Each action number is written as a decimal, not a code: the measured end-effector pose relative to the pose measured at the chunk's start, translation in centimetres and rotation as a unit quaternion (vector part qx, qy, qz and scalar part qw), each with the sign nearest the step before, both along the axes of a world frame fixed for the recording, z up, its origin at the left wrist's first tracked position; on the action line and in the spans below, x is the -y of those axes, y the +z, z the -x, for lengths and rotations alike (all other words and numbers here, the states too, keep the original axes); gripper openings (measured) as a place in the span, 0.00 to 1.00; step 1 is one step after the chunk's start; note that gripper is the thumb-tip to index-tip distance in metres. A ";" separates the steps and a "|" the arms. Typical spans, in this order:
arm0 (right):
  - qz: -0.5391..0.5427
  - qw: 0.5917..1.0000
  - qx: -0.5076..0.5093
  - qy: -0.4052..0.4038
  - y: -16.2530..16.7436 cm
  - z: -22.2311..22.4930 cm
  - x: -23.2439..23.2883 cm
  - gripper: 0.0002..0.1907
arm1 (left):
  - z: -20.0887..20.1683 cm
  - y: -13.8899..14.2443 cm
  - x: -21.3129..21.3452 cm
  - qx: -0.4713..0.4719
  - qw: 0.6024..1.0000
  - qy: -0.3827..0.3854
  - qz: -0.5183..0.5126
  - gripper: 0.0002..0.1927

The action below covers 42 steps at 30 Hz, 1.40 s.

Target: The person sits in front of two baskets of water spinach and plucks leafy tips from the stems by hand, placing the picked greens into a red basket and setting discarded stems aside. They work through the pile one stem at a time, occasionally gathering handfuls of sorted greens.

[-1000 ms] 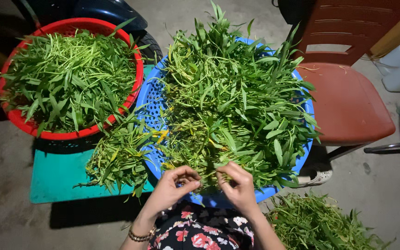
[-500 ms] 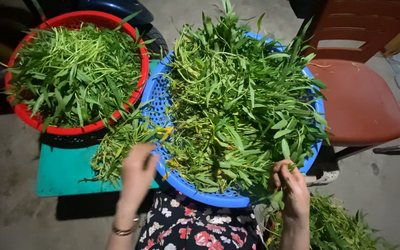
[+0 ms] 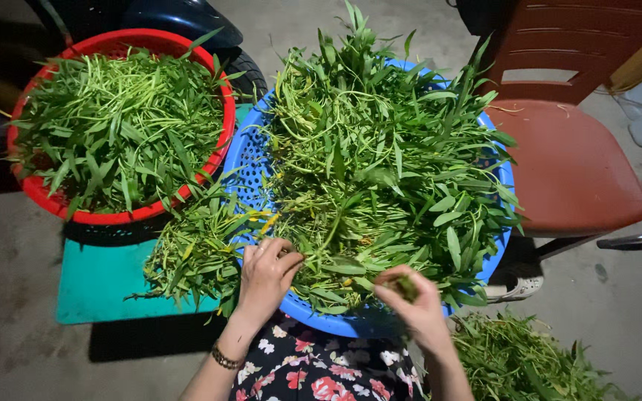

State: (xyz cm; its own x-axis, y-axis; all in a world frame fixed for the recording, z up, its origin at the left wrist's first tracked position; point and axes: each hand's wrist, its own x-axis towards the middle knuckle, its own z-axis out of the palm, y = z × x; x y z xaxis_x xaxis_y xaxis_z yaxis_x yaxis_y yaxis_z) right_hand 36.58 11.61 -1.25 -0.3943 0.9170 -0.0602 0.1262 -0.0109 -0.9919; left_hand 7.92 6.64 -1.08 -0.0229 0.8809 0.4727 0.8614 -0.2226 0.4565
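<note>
- Greens (image 3: 380, 156) fill the blue basket (image 3: 250, 160), heaped well above its rim and spilling over the far and right edges.
- Left hand (image 3: 267, 273) rests at the basket's near-left rim, fingers curled and pinching a few stems in the heap.
- Right hand (image 3: 414, 297) hovers at the near rim, fingertips pressed together on a small green piece.
- A red basket (image 3: 39, 197) of greener, tidier stalks sits to the left, touching the blue one at its rim.
- A loose bunch (image 3: 195, 252) lies on the teal stool (image 3: 105, 286), draped over its right edge, beside the left hand.
- More cuttings (image 3: 529, 360) lie on the floor by the right wrist; a brown chair (image 3: 574, 160) stands just beside the basket.
- Risk, as I judge it: the heap is tangled, so a pull by the left hand could drag neighbouring stalks over the near rim onto the floor.
- The draped bunch could slide off the stool if the wrist brushes it.
</note>
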 end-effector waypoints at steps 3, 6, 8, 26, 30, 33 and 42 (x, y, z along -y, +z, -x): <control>-0.100 0.992 0.051 0.051 0.0 3.5 -0.2 0.09 | -0.5 1.8 1.1 -0.012 1.000 -0.013 0.000 0.08; -0.287 0.944 0.122 0.111 1.0 5.4 -1.6 0.24 | -0.8 3.0 1.9 -0.025 0.999 -0.032 -0.029 0.12; -0.310 0.925 0.171 0.134 1.9 6.3 -2.2 0.26 | -0.6 3.6 2.3 -0.022 0.998 -0.038 -0.038 0.13; -0.377 0.903 0.138 0.153 1.4 7.1 -1.4 0.20 | -0.4 3.1 3.6 -0.005 0.993 -0.053 -0.109 0.15; -0.277 0.957 0.021 0.082 -0.1 8.2 -0.9 0.09 | -0.1 2.8 4.2 -0.010 0.994 -0.055 -0.099 0.15; -0.061 0.996 -0.057 -0.031 -0.3 6.8 -2.2 0.08 | 1.6 2.5 4.8 -0.015 0.992 -0.020 -0.122 0.12; 0.171 0.900 -0.395 0.063 -1.2 1.0 -6.1 0.10 | 10.5 3.4 3.6 -0.098 0.962 0.256 -0.001 0.29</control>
State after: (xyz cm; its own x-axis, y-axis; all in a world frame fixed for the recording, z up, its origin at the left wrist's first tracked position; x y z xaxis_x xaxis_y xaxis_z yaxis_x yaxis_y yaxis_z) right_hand 35.62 17.71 -2.49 -0.5376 0.8431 0.0135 -0.5957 -0.3684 -0.7138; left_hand -2.59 3.07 2.27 -0.3646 0.7764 0.5141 0.9275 0.2535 0.2749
